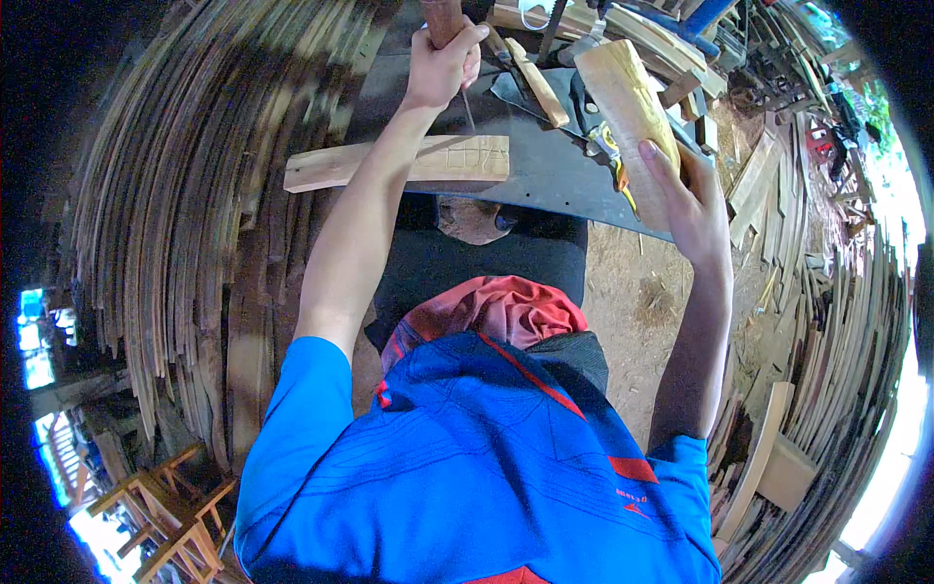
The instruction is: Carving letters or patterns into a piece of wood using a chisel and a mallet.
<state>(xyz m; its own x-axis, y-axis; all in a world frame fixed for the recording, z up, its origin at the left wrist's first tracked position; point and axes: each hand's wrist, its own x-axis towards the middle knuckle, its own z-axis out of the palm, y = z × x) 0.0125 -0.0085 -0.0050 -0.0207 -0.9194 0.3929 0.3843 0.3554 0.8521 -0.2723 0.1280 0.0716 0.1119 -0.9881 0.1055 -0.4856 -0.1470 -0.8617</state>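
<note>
My left hand (443, 66) is wrapped round the brown wooden handle (444, 18) of a chisel. Its thin metal shaft (469, 112) points down, and its tip is at or just above the far edge of a pale wooden board (462, 161); whether they touch I cannot tell. Outlined marks run along the board's right half, and my left forearm crosses its middle. Off to the right, my right hand (696, 200) grips a thick, pale wooden block (620, 88), raised and tilted above the table's right side. The fingers on its far side are partly hidden.
The board lies on a dark table (550, 175), its left end beyond the table's edge. Wooden-handled tools (540, 88) and a yellow tool (613, 161) lie near the block. Long planks (185, 195) are stacked at left, more planks (827, 370) at right. A wooden frame (170, 511) stands lower left.
</note>
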